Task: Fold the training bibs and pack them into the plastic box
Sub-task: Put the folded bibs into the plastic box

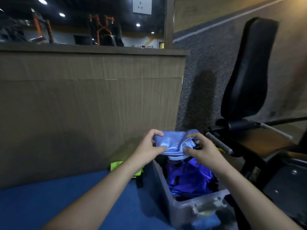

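Observation:
A folded light-blue training bib [172, 143] is held above the far end of the clear plastic box [186, 205]. My left hand [149, 145] grips its left edge, thumb underneath. On the right side my right hand [199, 148] pinches the bunched fabric. Inside the box lie darker blue bibs [187, 178]. A neon yellow-green bib [119, 165] lies on the blue mat to the left of the box, partly hidden behind my left forearm.
A blue mat [49, 201] covers the floor under the box. A brown wooden partition [83, 105] rises right behind it. To the right stands black gym equipment with a padded seat back [249, 67] and metal bars [219, 143].

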